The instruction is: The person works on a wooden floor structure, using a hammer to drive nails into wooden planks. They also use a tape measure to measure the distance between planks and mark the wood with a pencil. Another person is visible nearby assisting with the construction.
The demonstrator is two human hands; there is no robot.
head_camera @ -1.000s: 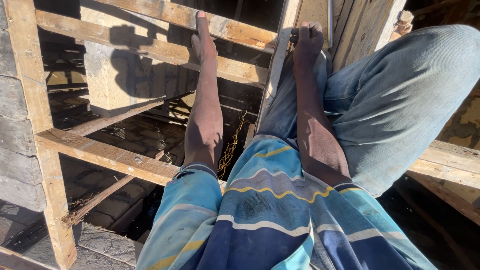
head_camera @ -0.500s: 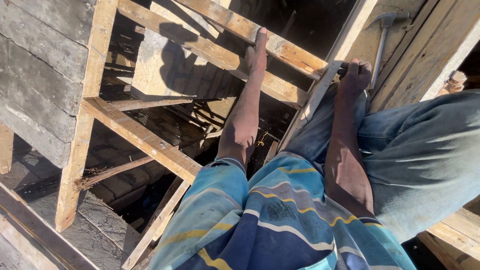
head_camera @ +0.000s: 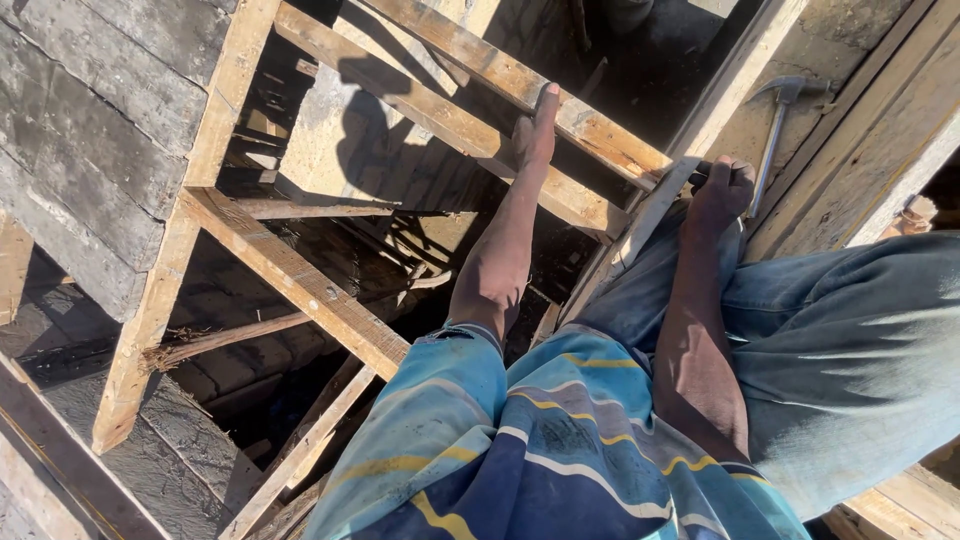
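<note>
Left hand (head_camera: 537, 130) is laid flat, fingers straight, on a rough wooden plank (head_camera: 520, 85) of the formwork, nothing being gripped. Right hand (head_camera: 722, 190) is clenched around the end of a pale flat strip (head_camera: 650, 215), just beside the knee in blue jeans (head_camera: 850, 330). A claw hammer (head_camera: 778, 130) is left unheld on the board beyond that hand. Splintery, sunlit timbers are seen nailed into a frame already; open gaps remain below.

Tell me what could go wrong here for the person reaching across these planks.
The left hand leans on a narrow plank over a dark open drop; a slip could mean a fall. The hammer lies loose on a board near the right hand and might get knocked off.
</note>
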